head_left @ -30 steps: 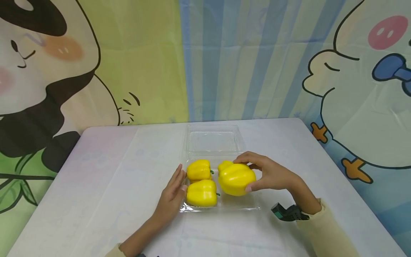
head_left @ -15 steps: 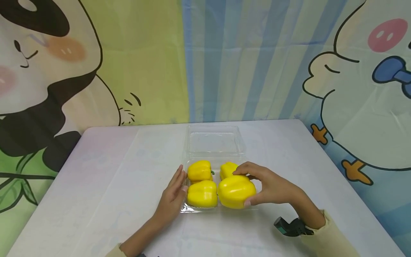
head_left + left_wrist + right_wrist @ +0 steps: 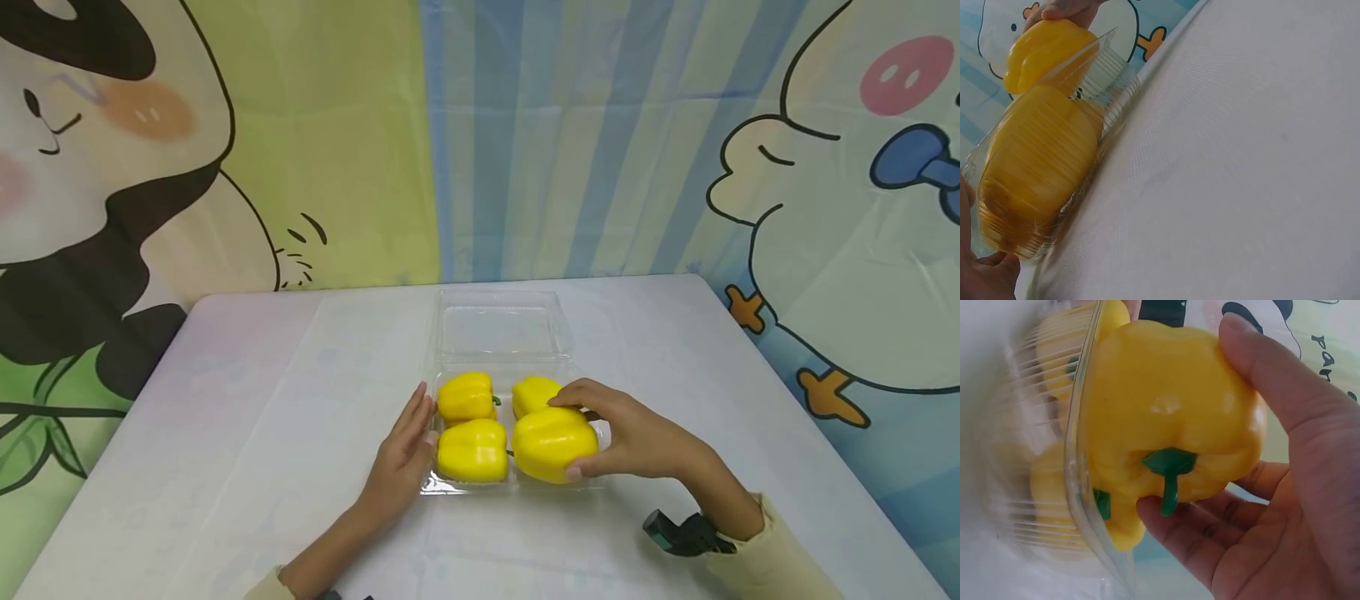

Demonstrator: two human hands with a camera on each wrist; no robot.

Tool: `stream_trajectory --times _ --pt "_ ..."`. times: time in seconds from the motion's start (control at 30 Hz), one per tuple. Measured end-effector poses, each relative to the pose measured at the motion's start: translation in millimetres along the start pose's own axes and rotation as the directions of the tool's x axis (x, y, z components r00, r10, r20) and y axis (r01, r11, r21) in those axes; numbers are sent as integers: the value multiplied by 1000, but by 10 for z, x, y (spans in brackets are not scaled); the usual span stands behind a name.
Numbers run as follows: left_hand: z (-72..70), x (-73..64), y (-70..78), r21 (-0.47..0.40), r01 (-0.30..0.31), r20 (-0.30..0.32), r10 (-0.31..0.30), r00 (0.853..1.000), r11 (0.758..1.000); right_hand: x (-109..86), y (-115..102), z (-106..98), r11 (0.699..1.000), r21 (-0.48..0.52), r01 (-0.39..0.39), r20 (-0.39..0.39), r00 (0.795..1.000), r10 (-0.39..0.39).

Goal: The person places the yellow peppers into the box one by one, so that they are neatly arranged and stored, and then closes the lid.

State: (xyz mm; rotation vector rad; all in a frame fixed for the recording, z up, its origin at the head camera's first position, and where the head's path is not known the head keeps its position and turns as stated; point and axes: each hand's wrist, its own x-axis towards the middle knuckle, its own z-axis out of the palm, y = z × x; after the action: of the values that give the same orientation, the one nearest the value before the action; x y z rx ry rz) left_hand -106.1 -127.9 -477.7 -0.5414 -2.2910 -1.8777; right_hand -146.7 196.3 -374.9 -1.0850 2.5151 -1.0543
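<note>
In the head view my right hand point(image 3: 637, 433) grips a yellow bell pepper point(image 3: 553, 444) between thumb and fingers, at the front right of a clear plastic clamshell box point(image 3: 457, 490). The right wrist view shows this pepper's green stem point(image 3: 1170, 487) and the thumb on its upper side; it is at the box's rim. Straight fingers of my left hand point(image 3: 401, 458) lie along the box's left wall. Inside are a front left pepper point(image 3: 472, 452), a back left pepper point(image 3: 465, 397) and a back right pepper point(image 3: 532, 395), partly hidden behind the held one.
The box's clear lid point(image 3: 502, 332) lies folded back on the far side. A white cloth covers the table point(image 3: 262, 433). Behind it hangs a printed cartoon curtain point(image 3: 345, 150). A dark wrist camera point(image 3: 686, 533) sits on the right wrist, close above the table.
My right hand has brought the held pepper nearer to me, from over the back right pepper to the front right of the box. My left hand has stayed at the left wall.
</note>
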Motion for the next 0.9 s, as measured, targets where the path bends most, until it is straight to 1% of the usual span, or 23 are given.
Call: stream_trajectory --times 0.2,0.37,0.47,0.6,0.67,0.8,0.9 --pt "4 6 30 -1 18 7 -18 1000 1000 -25 -94 -31 996 -63 -58 -18 998 57" --pt "2 1 19 9 28 6 -28 1000 1000 -47 -131 -66 990 -101 -94 -25 995 92" --pt "-1 -1 0 26 25 4 -25 1000 999 -52 -117 -77 989 -109 -96 -30 995 93" --pt "-7 -3 -15 36 20 3 -20 1000 999 -35 -53 -71 995 -73 -73 -24 997 71" --pt "-9 -3 -14 32 18 5 -18 1000 999 -20 -4 -59 998 -36 -55 -13 998 55" --pt "-9 -2 -12 37 14 8 -14 1000 999 19 106 -20 997 68 -22 -6 1000 22" --pt "-9 -1 -14 48 7 5 -7 1000 999 63 186 20 987 161 21 5 1000 -23"
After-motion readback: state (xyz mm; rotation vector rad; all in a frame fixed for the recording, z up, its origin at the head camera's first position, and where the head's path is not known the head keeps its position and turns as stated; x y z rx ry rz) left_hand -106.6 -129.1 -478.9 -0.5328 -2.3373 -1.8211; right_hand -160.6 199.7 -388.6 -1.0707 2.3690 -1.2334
